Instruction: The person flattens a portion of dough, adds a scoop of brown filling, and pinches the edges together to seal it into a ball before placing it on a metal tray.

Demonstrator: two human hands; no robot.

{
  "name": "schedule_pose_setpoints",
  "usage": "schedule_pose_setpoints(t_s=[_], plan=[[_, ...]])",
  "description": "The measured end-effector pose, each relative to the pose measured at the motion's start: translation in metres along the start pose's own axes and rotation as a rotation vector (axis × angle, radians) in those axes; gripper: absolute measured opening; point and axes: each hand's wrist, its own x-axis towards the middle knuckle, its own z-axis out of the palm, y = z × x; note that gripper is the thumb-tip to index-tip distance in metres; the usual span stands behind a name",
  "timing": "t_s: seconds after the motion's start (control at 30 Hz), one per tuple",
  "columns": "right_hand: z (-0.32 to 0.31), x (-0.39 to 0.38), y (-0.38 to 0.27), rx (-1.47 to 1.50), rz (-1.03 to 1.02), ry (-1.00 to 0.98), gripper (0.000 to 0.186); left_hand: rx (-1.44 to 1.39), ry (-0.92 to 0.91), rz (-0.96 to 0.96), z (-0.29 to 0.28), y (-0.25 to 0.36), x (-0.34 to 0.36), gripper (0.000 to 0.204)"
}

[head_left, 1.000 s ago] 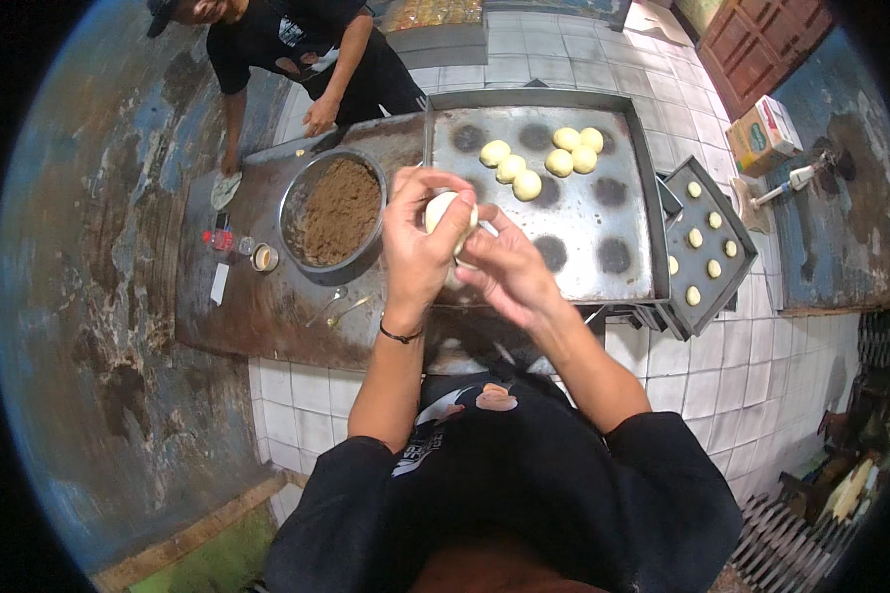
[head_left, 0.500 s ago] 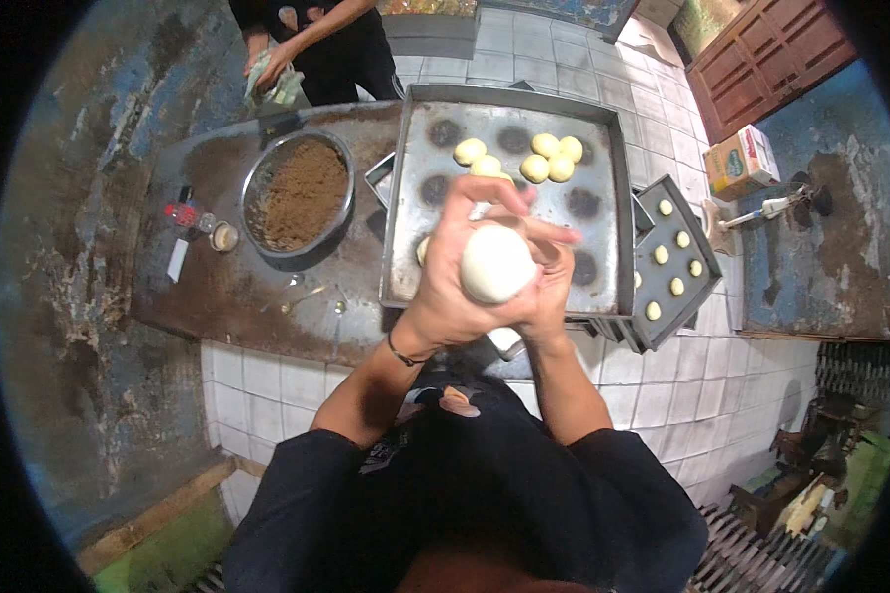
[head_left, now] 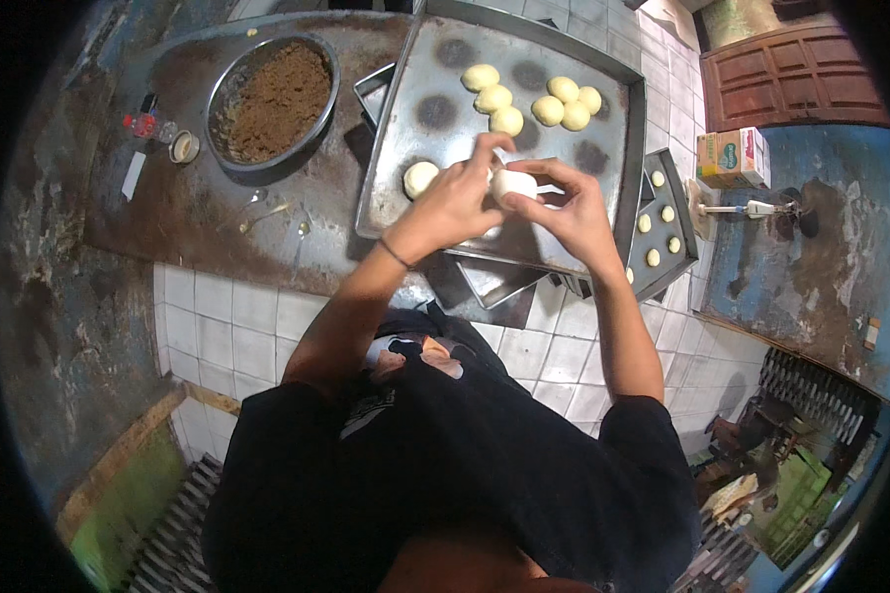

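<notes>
My right hand (head_left: 564, 203) grips a white dough ball (head_left: 514, 186) over the near part of the large metal tray (head_left: 435, 54), thumb and fingers around it. Just left of it, my left hand (head_left: 458, 198) has curled fingers, partly hidden; what they hold, if anything, is unclear. A pale dough ball (head_left: 419, 178) lies on the tray beside my left hand. Several yellow dough balls (head_left: 562, 89) sit in two clusters at the tray's far part.
A steel bowl of brown filling (head_left: 272, 99) stands on the worn table at left, near a bottle (head_left: 146, 126), a cup (head_left: 184, 147) and spoons (head_left: 257, 210). At right are a second tray (head_left: 663, 227) with small dough pieces, a carton (head_left: 732, 156) and a metal-topped surface (head_left: 801, 277).
Both hands have moved from cupping the ball together to lower over the tray, right hand now gripping it from the side. The view has shifted; the other person has left it.
</notes>
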Motion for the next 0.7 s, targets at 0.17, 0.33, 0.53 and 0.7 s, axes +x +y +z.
schedule_pose_setpoints(t_s=[0.17,0.33,0.53,0.7], plan=[[-0.004,0.007,0.073,-0.736,-0.116,-0.201,0.057,0.149,0.213,-0.161,-0.033,-0.03,-0.043,0.075],[0.033,0.018,0.089,-1.099,-0.464,-0.238,0.088,0.193,0.343,-0.109,-0.021,-0.05,-0.056,0.059],[0.007,0.041,0.091,-0.029,0.065,-0.429,0.079,0.152,0.415,-0.204,-0.018,-0.044,-0.06,0.05],[0.003,0.035,0.088,-0.849,-0.376,-0.261,0.075,0.176,0.472,-0.099,-0.014,-0.051,-0.056,0.049]])
